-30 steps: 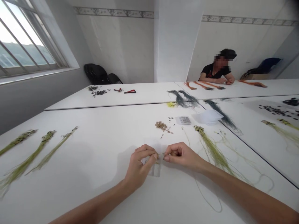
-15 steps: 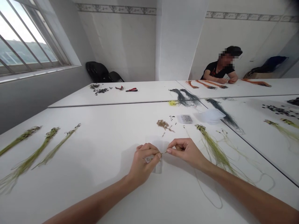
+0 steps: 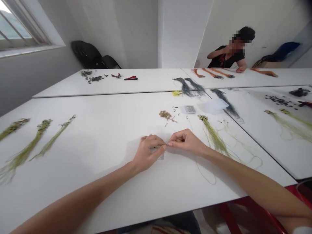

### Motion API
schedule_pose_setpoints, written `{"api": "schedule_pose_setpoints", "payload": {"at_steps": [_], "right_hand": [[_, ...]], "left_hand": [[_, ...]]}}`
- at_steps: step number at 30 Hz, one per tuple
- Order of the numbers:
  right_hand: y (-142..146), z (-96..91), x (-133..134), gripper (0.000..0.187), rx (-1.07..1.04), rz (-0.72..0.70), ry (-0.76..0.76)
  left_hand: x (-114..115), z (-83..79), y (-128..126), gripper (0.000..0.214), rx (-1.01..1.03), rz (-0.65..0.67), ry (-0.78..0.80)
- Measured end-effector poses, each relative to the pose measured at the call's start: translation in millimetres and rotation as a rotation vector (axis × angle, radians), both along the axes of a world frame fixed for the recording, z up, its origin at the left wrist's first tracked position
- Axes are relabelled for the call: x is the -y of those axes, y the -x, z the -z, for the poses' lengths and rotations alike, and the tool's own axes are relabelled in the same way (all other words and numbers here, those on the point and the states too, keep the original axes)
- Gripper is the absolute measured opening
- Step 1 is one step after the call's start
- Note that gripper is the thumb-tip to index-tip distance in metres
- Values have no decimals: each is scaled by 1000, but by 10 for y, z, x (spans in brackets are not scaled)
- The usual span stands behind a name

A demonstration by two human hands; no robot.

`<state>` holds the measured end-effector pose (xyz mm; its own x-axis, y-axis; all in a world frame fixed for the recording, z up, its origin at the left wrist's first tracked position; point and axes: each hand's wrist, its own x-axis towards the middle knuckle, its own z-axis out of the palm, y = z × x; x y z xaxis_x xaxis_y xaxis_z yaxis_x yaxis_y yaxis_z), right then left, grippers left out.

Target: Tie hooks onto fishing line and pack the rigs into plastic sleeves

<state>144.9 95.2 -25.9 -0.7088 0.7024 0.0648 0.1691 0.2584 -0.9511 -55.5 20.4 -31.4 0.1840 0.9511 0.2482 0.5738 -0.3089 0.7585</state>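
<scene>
My left hand (image 3: 149, 151) is closed in a pinch, thumb against forefinger, over a small clear case (image 3: 161, 156) that it partly hides. Its tips meet those of my right hand (image 3: 186, 141), also pinching. Between them shows a tiny greenish piece, too small to name. A thin pale cord (image 3: 204, 178) loops over the table below my right hand and seems to run up into its fingers. Beyond the hands lie a heap of small brass-coloured metal pieces (image 3: 165, 114), some black bits (image 3: 175, 108) and a clear compartment box (image 3: 189, 110).
Green cord bundles lie left (image 3: 44, 127) and right (image 3: 212, 133). Grey bundles (image 3: 186, 87), a yellow pile (image 3: 177, 93), a clear plastic bag (image 3: 215, 105) and red-handled pliers (image 3: 131, 78) are farther back. A co-worker (image 3: 226, 60) sits across the table (image 3: 97, 110).
My fingertips have come closer together, narrowing the gap between them. The view has tipped down, showing the near table edge. The co-worker has raised one arm towards the head.
</scene>
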Motion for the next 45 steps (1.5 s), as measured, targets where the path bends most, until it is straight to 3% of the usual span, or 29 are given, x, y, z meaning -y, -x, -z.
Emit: {"api": "schedule_pose_setpoints", "payload": {"at_steps": [10,18,22,25,30,33,38,42,45], "right_hand": [[6,-19,-33,23,-52,-62,260],[2,-16,14,20,-91,-70,147],[-2,-33,19,19,-95,-32,109],[1,-36,-2,17,-104,-34,170],[5,-24,-49,13,-105,-153,400],[-7,-23,-65,14,-106,-203,445],[-29,-45,-51,21,-34,-179,270],[-39,-117,10,14,-97,69,-150],[-42,-172,91,16,-153,38,-357]], "left_hand": [[30,-42,-15,21,73,-29,-20],[4,26,-1,20,11,-78,-36],[19,40,-12,18,-78,-11,-85],[52,21,-23,17,-66,58,-160],[95,-16,-23,16,144,173,-173],[100,-25,-25,14,289,273,-138],[111,-60,-43,16,376,332,-25],[112,-87,-53,17,407,223,59],[96,-78,-52,18,409,166,100]]}}
